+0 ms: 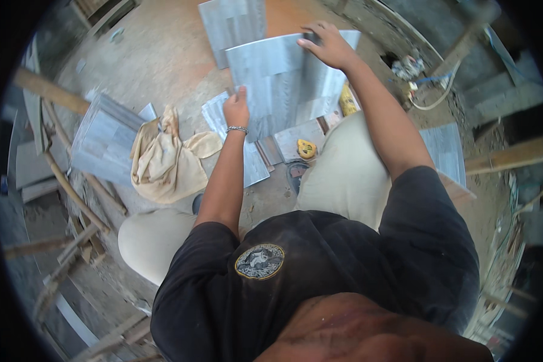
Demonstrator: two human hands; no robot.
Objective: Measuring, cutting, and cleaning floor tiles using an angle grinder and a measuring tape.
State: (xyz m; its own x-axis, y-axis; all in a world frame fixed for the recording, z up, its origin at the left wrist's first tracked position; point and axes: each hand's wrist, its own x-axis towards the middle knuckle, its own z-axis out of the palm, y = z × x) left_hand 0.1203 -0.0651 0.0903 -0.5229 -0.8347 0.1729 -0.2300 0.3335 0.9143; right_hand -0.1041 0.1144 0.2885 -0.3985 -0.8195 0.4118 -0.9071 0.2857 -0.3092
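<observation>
A large grey tile (277,81) with a wood-plank pattern stands tilted up in front of me, held between both hands. My left hand (236,110) is closed on its left edge, low down, with the thumb up. At the top edge, toward the right corner, my right hand (327,46) grips it with the fingers curled over. Just beyond it, a second grey tile (232,24) stands upright. Beneath the held tile lie more tile pieces (253,166), partly hidden by it. A yellow tape measure (306,149) rests on them near my knee.
To the left a stack of grey tiles (105,139) leans beside a crumpled beige cloth (166,160). Another tile (445,151) lies right of my leg. A yellow tube-shaped item (347,101) sits by my knee. Wooden poles (54,90) and rubble edge the dusty floor.
</observation>
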